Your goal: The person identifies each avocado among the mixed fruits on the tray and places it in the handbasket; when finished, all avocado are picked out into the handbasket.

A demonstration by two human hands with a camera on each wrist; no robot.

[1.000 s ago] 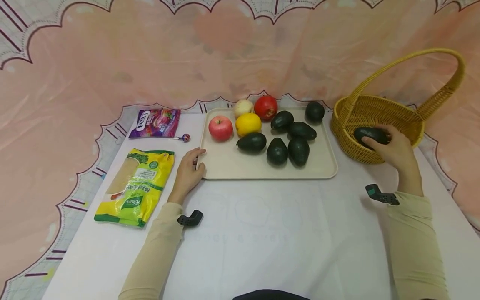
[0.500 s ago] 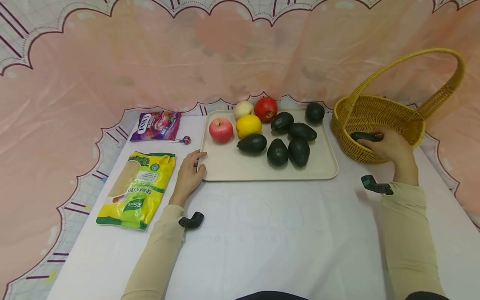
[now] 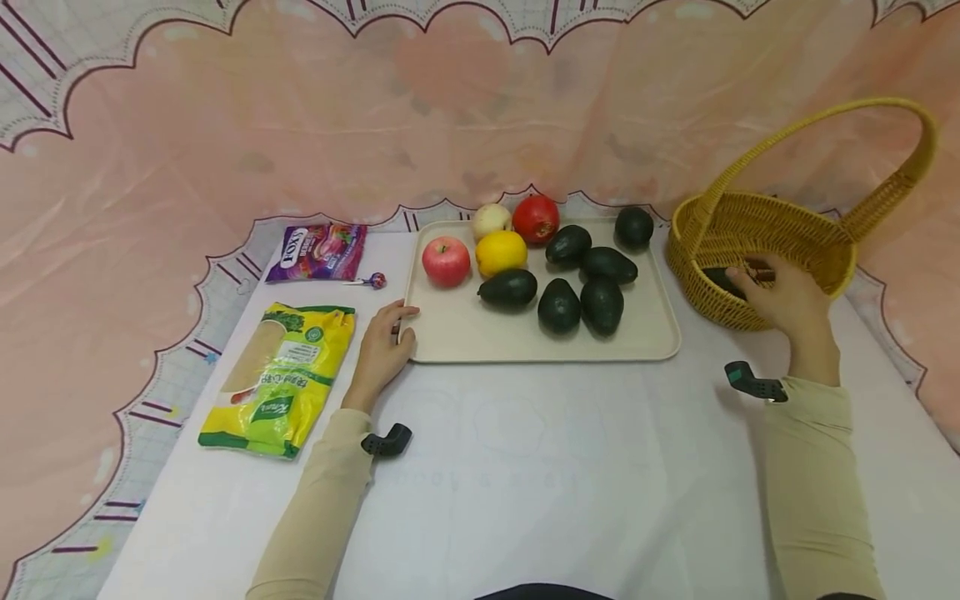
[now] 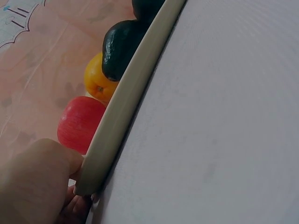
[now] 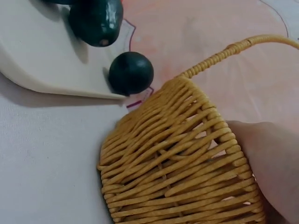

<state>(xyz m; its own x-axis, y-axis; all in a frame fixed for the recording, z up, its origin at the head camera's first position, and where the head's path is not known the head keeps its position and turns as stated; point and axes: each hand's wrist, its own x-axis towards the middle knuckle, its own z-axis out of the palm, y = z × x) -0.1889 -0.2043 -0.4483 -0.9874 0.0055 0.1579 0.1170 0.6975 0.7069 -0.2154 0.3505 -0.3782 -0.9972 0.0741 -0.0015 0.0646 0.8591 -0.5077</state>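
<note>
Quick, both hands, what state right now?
Left hand: holding the tray by its edge.
Right hand: inside the basket, at an avocado; open or gripping, cannot be told.

The left forearm (image 3: 318, 504) slants forward and inward; the right forearm (image 3: 817, 475) reaches nearly straight ahead. The left grip (image 3: 380, 350) points forward, left thumb (image 3: 407, 342) and index finger (image 3: 406, 312) parted. The right grip (image 3: 791, 298) leans leftward, its back uppermost, the right thumb (image 3: 752, 292) apart from the fingers (image 3: 778, 268), which are mostly hidden.
</note>
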